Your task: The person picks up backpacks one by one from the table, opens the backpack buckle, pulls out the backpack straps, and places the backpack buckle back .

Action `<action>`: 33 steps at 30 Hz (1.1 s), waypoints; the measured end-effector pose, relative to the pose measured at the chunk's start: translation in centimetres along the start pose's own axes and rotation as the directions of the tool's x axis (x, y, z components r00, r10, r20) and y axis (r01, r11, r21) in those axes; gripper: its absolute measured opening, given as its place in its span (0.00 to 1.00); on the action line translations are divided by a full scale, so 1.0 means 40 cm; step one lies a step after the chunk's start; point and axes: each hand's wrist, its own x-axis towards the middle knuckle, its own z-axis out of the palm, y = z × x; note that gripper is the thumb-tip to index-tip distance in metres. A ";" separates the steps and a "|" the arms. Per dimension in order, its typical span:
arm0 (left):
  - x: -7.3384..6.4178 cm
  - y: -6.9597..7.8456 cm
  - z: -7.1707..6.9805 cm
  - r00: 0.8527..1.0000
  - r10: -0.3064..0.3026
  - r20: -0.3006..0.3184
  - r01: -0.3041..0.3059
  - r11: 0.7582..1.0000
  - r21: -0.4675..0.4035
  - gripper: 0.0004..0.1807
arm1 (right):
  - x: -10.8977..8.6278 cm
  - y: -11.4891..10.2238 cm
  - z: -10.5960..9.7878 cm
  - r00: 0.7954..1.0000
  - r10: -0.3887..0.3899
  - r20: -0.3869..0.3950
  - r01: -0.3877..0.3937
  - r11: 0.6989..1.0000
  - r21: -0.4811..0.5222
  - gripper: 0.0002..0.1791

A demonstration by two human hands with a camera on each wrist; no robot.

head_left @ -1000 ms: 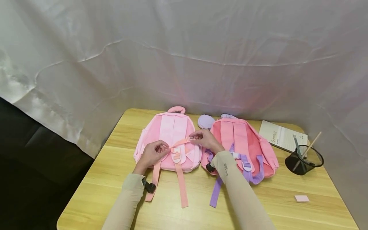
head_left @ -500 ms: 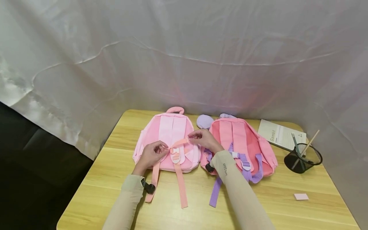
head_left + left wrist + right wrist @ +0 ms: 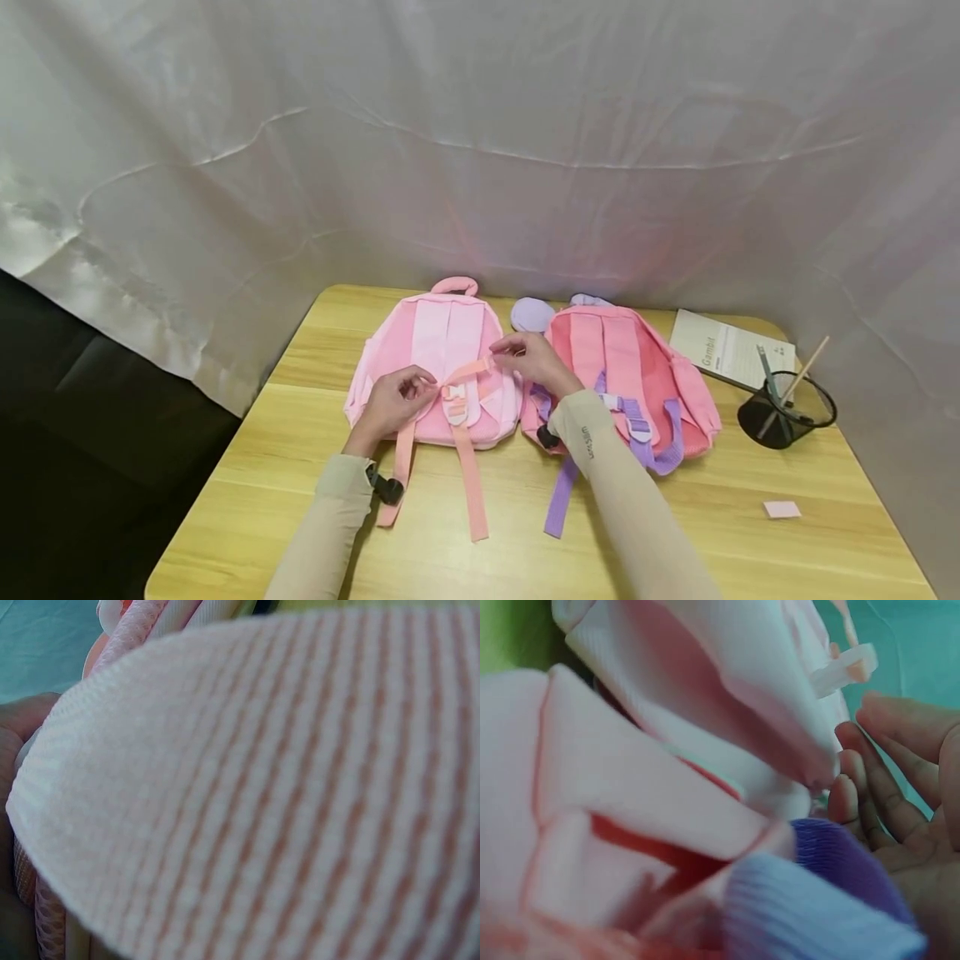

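A pink backpack (image 3: 420,333) lies with its shoulder straps up at the middle left. In the head view my left hand (image 3: 393,400) pinches an orange strap (image 3: 467,372) at its left part with thumb and finger. My right hand (image 3: 528,358) holds the strap's other end, fingertips right at its pale buckle (image 3: 844,671), so the strap stretches across the backpack. Another buckle (image 3: 454,392) sits just below it on the shoulder strap. In the left wrist view ribbed pink fabric (image 3: 262,787) fills most of the frame and hides the left fingers.
Right of it lies a coral backpack (image 3: 660,367) with purple straps (image 3: 558,504), partly under my right forearm. A round lilac piece (image 3: 532,315) is behind. A notebook (image 3: 731,346), black mesh pen holder (image 3: 776,421) and pink slip (image 3: 782,509) are on the wooden table (image 3: 300,483).
The whole view has shifted slightly. Both hands keep nearly the same place on the strap; my right fingers now cover more of the buckle.
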 end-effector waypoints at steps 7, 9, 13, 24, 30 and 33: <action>0.009 -0.001 -0.011 0.998 0.060 -0.014 -0.060 0.998 0.014 0.05 | -0.049 -0.043 -0.063 0.997 -0.074 -0.016 0.074 0.997 -0.031 0.13; 0.008 0.007 -0.018 0.996 0.082 -0.027 -0.081 0.996 0.030 0.06 | -0.073 -0.052 -0.091 0.994 -0.108 -0.025 0.106 0.993 -0.053 0.14; 0.008 0.066 -0.020 0.989 0.144 -0.034 -0.141 0.987 0.081 0.08 | -0.138 -0.049 -0.159 0.986 -0.155 -0.058 0.149 0.983 -0.106 0.14; 0.068 0.310 0.192 0.914 0.380 0.143 -0.393 0.916 0.077 0.13 | -0.320 0.073 -0.311 0.979 -0.062 -0.195 0.023 0.980 -0.197 0.16; 0.095 0.351 0.346 0.898 0.361 0.253 -0.397 0.911 0.111 0.15 | -0.364 0.147 -0.304 0.985 -0.036 -0.166 0.005 0.983 -0.183 0.19; 0.109 0.359 0.408 0.901 0.339 0.270 -0.387 0.909 0.152 0.18 | -0.375 0.171 -0.294 0.988 -0.070 -0.139 0.046 0.984 -0.171 0.20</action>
